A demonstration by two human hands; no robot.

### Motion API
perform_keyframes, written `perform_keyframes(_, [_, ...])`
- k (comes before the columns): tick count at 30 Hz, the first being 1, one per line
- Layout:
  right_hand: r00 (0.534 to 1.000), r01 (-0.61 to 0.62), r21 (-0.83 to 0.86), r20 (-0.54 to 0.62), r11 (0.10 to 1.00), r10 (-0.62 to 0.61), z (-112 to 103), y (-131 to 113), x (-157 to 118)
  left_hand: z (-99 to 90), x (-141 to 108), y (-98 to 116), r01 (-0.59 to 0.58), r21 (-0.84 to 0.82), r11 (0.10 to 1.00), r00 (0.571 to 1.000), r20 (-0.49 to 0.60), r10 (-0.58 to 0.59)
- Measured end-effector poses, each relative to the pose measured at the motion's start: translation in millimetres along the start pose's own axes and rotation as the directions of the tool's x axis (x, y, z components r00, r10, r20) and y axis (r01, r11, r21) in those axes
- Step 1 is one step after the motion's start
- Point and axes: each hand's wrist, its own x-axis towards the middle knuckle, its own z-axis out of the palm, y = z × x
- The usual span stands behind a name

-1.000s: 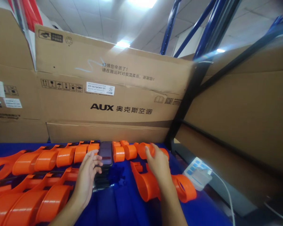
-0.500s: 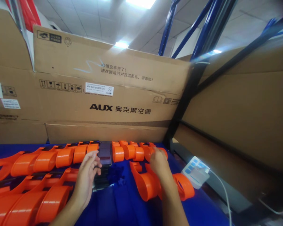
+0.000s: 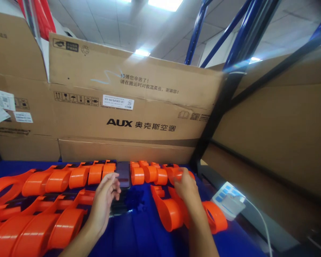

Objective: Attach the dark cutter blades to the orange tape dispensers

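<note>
My left hand (image 3: 107, 196) hovers above the blue surface (image 3: 123, 235), fingers loosely curled and apart, with nothing in it. A dark phone-like slab (image 3: 123, 174) stands just beyond its fingertips. My right hand (image 3: 185, 184) reaches to the back right orange ring-shaped parts (image 3: 173, 175); its fingers are bent down and what they touch is partly hidden. Larger orange parts (image 3: 171, 214) lie under and beside my right forearm. Rows of orange ring-shaped parts (image 3: 57, 180) fill the left side. Between my hands lie small dark blue pieces (image 3: 135, 200).
A tall cardboard sheet (image 3: 139, 139) stands behind the surface. At the right are a dark rack post (image 3: 211, 121) and a white power strip (image 3: 228, 200) with a plug and cable. Black strips (image 3: 119, 203) lie near my left hand.
The whole view has shifted slightly, so things appear farther right. My right hand remains at the back right orange parts, and my left hand still hovers with nothing in it.
</note>
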Motion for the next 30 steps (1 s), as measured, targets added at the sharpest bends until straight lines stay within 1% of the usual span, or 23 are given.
perform_keyframes(2, [1.000,-0.029,0.003,-0.002,1.000,0.029,-4.5,-4.1,-0.8,-0.4,0.7,-0.3,-0.004,0.006,1.000,1.000,0.002,0.004])
perform_keyframes(5, [0.999,-0.035,0.023,-0.026,0.999,0.036,-12.0,-10.0,-2.3,0.1,0.5,-0.1,-0.010,0.020,1.000,1.000,0.016,0.010])
perform_keyframes(7, [0.996,-0.005,0.088,-0.092,0.996,0.013,-17.4,-15.2,-4.8,1.3,-0.6,0.2,-0.016,0.030,0.999,1.000,0.024,0.015])
perform_keyframes(9, [0.977,0.059,0.207,-0.214,0.977,-0.014,-23.1,-22.9,-9.7,2.6,-1.7,0.3,-0.018,0.046,0.999,0.999,0.027,0.017])
perform_keyframes(11, [0.940,0.142,0.341,-0.342,0.929,-0.018,-28.6,-33.4,-17.4,3.3,-2.4,-0.2,-0.014,0.072,0.997,0.999,0.036,0.012])
perform_keyframes(12, [0.924,0.182,0.408,-0.383,0.895,-0.013,-31.2,-39.4,-22.1,3.3,-2.5,-0.7,-0.014,0.086,0.996,0.999,0.045,0.010])
perform_keyframes(14, [0.896,0.271,0.524,-0.444,0.807,-0.012,-35.2,-51.6,-32.8,2.7,-2.2,-1.7,-0.025,0.117,0.993,0.998,0.059,0.018])
perform_keyframes(16, [0.883,0.368,0.606,-0.466,0.705,-0.060,-37.2,-63.1,-44.7,2.1,-1.6,-2.0,-0.057,0.155,0.986,0.997,0.063,0.048])
perform_keyframes(18, [0.889,0.437,0.691,-0.431,0.575,-0.158,-36.3,-73.4,-57.6,2.6,-1.4,-0.9,-0.088,0.183,0.979,0.995,0.056,0.079])
perform_keyframes(19, [0.893,0.447,0.729,-0.394,0.517,-0.217,-34.7,-78.2,-64.6,3.5,-1.7,0.1,-0.101,0.177,0.979,0.994,0.049,0.094])
perform_keyframes(20, [0.896,0.443,0.759,-0.347,0.478,-0.278,-32.3,-82.7,-71.7,4.7,-2.3,1.2,-0.112,0.153,0.982,0.993,0.039,0.107])
perform_keyframes(22, [0.886,0.414,0.794,-0.238,0.446,-0.398,-25.8,-90.9,-86.1,7.8,-3.9,3.2,-0.123,0.060,0.991,0.992,-0.001,0.123])
perform_keyframes(23, [0.869,0.409,0.796,-0.190,0.446,-0.457,-22.1,-94.3,-92.9,9.3,-4.8,4.0,-0.120,0.003,0.993,0.993,-0.020,0.120])
perform_keyframes(24, [0.840,0.414,0.794,-0.145,0.445,-0.522,-18.4,-97.1,-99.2,10.6,-5.5,4.5,-0.106,-0.051,0.993,0.994,-0.032,0.104])
perform_keyframes(28, [0.719,0.455,0.790,-0.055,0.410,-0.693,-8.8,-101.4,-113.3,11.7,-5.3,4.7,0.011,-0.198,0.980,0.997,-0.072,-0.026])
perform_keyframes(29, [0.700,0.456,0.795,-0.043,0.400,-0.713,-7.8,-101.3,-113.5,11.0,-4.8,4.3,0.043,-0.218,0.975,0.994,-0.085,-0.063])
perform_keyframes(30, [0.697,0.450,0.801,-0.039,0.395,-0.716,-7.1,-101.0,-112.3,10.0,-4.2,3.9,0.070,-0.236,0.969,0.990,-0.103,-0.097])
